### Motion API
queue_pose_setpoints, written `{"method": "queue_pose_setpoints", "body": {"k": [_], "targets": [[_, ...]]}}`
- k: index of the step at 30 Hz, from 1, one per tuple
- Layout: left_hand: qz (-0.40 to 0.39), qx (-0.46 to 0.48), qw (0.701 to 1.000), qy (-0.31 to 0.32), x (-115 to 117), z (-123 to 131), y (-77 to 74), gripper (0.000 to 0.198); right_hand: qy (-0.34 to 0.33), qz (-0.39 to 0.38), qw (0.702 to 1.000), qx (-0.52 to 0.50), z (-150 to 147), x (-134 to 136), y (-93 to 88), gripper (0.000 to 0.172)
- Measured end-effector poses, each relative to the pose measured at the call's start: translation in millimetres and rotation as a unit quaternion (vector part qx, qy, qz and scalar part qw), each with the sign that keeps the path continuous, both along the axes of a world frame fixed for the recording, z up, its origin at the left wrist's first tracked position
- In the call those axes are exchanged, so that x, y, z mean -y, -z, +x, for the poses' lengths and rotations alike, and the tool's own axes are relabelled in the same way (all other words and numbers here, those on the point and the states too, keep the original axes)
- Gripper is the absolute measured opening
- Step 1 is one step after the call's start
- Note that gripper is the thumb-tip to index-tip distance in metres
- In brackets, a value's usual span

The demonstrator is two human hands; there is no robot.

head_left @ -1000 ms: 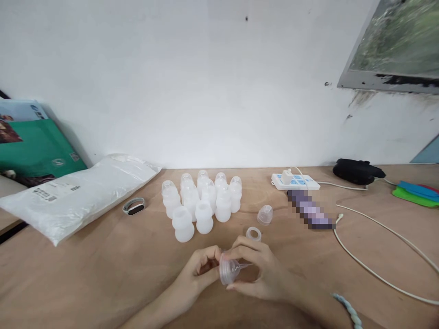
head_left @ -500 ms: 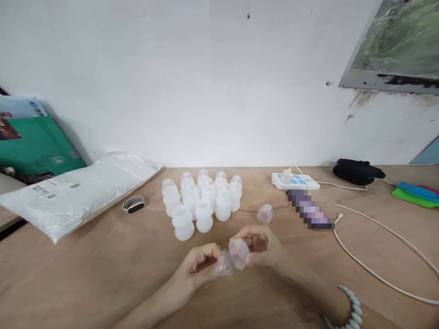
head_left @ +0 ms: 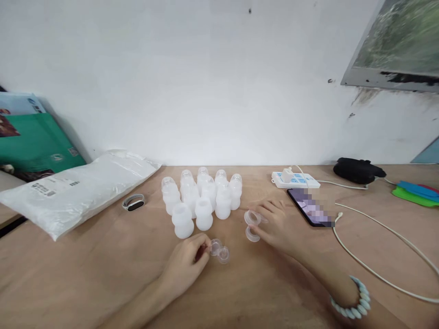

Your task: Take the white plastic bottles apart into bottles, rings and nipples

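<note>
My left hand (head_left: pixel 188 260) is low over the table, thumb and fingertips pinched at the edge of a small clear plastic piece (head_left: pixel 215 247). A second small clear round piece (head_left: pixel 223 255) lies against it. To the right, my right hand (head_left: pixel 274 224) is curled round a clear plastic cap (head_left: pixel 253 218), with its thumb by another clear cap (head_left: pixel 253 234) just below; part of the caps is hidden by the fingers. Behind my left hand stand several white bottles. Two in front, a left one (head_left: pixel 183 221) and a right one (head_left: pixel 204 214), have open tops; those behind wear clear domes.
A white plastic parcel (head_left: pixel 85 189) and a fitness band (head_left: pixel 133 202) lie to the left. On the right are a phone (head_left: pixel 308 208), a power strip (head_left: pixel 310 182), a white cable (head_left: pixel 372 269), a black pouch (head_left: pixel 358 170) and coloured flat pieces (head_left: pixel 414 194).
My hands have moved apart. The right one has carried a clear cap right, to where a lone cap lay. My left hand has lowered its clear pieces to the table.
</note>
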State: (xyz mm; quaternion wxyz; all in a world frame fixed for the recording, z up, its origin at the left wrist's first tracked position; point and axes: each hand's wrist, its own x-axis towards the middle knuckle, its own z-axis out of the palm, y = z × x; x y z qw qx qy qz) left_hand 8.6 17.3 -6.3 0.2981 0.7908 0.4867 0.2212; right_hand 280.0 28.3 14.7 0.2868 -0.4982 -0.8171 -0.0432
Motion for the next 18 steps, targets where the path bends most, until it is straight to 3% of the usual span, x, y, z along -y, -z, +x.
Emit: {"method": "queue_pose_setpoints", "body": {"k": [3,9,14,18], "targets": [[0.041,-0.103,0.994,0.007,2.2,-0.5,-4.6,0.019,0.012,-0.009,0.997,0.07,-2.6,-0.6,3.4,0.019],[0.103,-0.216,0.971,0.004,1.2,-2.6,-7.8,0.023,-0.017,-0.001,0.995,0.097,-10.6,0.4,15.7,0.036],[0.181,-0.218,0.959,0.028,-0.2,-8.2,-5.2,0.02,-0.026,-0.023,0.986,0.164,-10.5,1.8,17.2,0.031],[0.3,-0.137,0.941,0.069,0.4,-12.9,-4.9,0.018,-0.025,-0.047,0.98,0.193,-9.4,2.3,15.1,0.025]]}}
